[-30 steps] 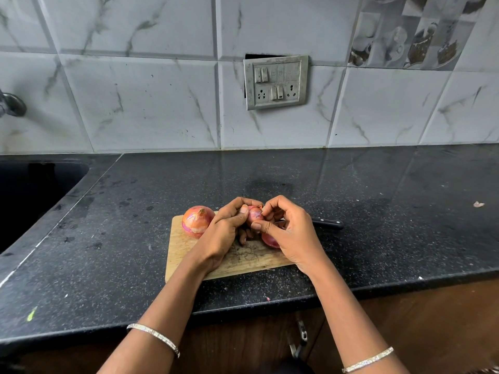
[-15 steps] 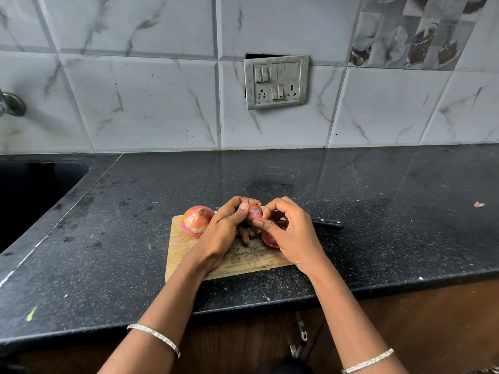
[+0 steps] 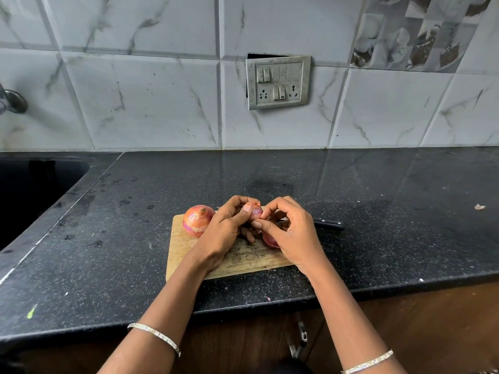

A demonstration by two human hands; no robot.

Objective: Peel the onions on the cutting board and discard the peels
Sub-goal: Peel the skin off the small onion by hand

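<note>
Red onions: one held [image 3: 255, 211], two on board [image 3: 243, 259].

Small onion [image 3: 255, 210] held above cutting board [image 3: 178, 238], unpeeled onion [image 3: 197, 220] on board

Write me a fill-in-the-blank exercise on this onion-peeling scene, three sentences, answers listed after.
1. Both hands, the left hand and the right hand, hold a small onion above the wooden ____.
2. The whole unpeeled onion sits on the cutting board to the ____ of the hands.
3. The black handle of a ____ pokes out on the counter behind the right hand.

Missing words: cutting board; left; knife
</note>
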